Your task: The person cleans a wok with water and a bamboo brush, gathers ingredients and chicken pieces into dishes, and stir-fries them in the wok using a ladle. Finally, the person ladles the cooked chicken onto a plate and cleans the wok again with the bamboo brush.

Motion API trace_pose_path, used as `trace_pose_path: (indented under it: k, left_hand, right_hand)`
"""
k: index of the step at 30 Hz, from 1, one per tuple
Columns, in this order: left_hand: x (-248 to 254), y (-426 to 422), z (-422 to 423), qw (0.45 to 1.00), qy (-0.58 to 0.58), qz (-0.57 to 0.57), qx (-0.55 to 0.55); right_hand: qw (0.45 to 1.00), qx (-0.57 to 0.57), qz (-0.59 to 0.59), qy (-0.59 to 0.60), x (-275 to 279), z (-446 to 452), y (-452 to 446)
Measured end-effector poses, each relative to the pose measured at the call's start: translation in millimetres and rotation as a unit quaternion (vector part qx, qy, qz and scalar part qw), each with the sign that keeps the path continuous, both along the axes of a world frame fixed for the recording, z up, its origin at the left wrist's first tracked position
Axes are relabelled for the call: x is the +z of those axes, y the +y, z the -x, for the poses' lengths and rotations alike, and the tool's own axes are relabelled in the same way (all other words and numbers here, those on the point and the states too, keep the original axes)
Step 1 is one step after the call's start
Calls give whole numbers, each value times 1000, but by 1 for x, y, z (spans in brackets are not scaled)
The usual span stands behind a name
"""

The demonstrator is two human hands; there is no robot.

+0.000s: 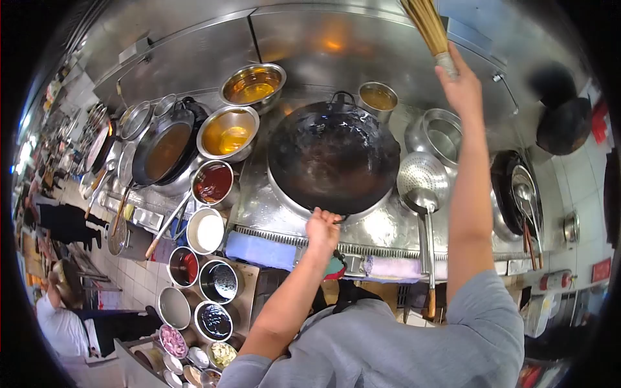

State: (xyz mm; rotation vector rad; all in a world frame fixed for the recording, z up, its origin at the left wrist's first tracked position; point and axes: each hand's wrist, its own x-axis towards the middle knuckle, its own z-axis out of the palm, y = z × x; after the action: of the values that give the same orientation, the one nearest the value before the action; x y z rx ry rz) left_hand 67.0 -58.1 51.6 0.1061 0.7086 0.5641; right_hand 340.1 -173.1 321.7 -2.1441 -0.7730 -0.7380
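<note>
A large black wok [333,158] sits on the steel stove, its inside dark and shiny. My left hand [323,229] is closed at the wok's near rim, by the near handle. Raised at the upper right, my right hand [460,84] grips the wrapped end of a bamboo brush [427,26], whose bristles point up and out of view. Right of the wok lie a perforated strainer [423,178] and a ladle [422,199], their handles pointing toward me. Behind the wok stands a steel pot of yellowish liquid [378,98].
Two bowls of yellow liquid [228,132] and sauce containers [213,182] line the left. A steel pot [442,136] stands right. Folded cloths [262,251] lie along the front edge. Other woks flank both sides. A person in white [65,323] is at the far left.
</note>
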Motion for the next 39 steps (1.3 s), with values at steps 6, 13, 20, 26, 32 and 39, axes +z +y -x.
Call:
trace_pose_path:
  k: [6,13,20,26,32,39]
  left_hand:
    - [-4,-5,-6,1000,8,12,20]
    - [0,-1,-6,1000,13,26,11]
    - [4,3,-9,998,43,40,24]
    - [-3,2,-4,998,34,49,24]
    - [0,3,-7,998,17,51,28]
    - [-4,6,-7,998,37,50,12]
  right_hand:
    - [915,-18,329,233,-219,28,113]
    - [809,364,410,212,-220,61,35]
    - [921,-84,250,285,-223,28,87]
    - [806,366,368,284,-226,92,51]
    - [956,-113,161,217,-185,-15,65]
    - [823,384,337,248,-220,112,52]
